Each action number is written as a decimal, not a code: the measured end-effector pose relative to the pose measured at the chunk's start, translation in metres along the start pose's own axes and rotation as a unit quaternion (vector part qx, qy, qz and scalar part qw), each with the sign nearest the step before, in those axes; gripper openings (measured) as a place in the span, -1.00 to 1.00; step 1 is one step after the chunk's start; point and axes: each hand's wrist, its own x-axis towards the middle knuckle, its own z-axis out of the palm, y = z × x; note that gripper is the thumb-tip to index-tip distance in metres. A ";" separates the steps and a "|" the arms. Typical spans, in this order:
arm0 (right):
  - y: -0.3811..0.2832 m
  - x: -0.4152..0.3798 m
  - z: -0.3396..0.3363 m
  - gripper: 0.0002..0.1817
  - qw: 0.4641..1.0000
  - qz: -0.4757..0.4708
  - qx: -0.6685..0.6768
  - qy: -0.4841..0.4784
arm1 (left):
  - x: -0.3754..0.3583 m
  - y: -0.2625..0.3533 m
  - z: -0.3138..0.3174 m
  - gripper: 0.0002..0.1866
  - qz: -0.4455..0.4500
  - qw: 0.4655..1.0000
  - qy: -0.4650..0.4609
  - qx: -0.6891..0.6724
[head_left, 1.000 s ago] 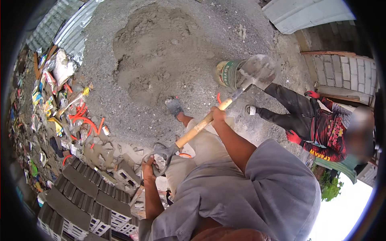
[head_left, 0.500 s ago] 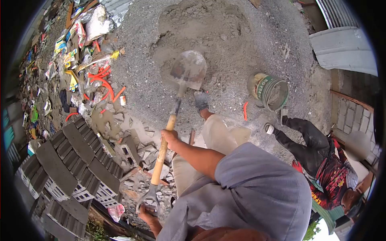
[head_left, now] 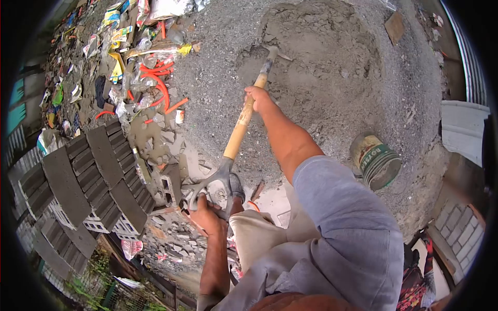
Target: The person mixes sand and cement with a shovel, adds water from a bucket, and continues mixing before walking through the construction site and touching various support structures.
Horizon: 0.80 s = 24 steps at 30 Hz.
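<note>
A shovel with a wooden shaft (head_left: 237, 136) reaches from the lower middle up to a wet grey mix (head_left: 332, 52). Its blade is mostly hidden in that mix; only the neck and an edge show. My right hand (head_left: 258, 99) is wrapped round the shaft near its metal socket. At the other end, my left hand (head_left: 207, 215) is closed on the grey D-shaped handle (head_left: 223, 176), close to my shoe (head_left: 236, 187).
A green-labelled bucket (head_left: 377, 160) rests on the gravel at right. Stacked hollow blocks (head_left: 98, 176), orange pipe pieces (head_left: 163, 90) and litter lie left. Broken rubble is near my feet. A person in patterned red and black clothing (head_left: 415, 285) is partly visible at lower right.
The shovel and both my hands have moved forward; the blade, earlier in full view, now sinks into the mix. My view has shifted, and less of the other person shows. The bucket now appears lower.
</note>
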 end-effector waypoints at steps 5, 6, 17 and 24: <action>0.031 -0.010 -0.007 -0.86 0.996 -0.058 0.010 0.066 | 0.034 -0.062 -0.028 -0.90 0.007 1.000 0.025 0.016; 0.038 -0.015 -0.014 -0.85 0.996 -0.060 0.017 0.067 | 0.028 -0.066 -0.032 -0.89 0.014 0.999 0.046 0.016; 0.132 -0.119 -0.032 -0.84 0.993 -0.052 0.085 0.058 | 0.030 -0.039 -0.171 -0.84 0.054 0.988 0.031 0.138; 0.160 -0.217 -0.105 -0.86 0.968 -0.125 0.135 0.170 | 0.019 -0.007 -0.218 -0.76 -0.022 0.980 -0.102 0.171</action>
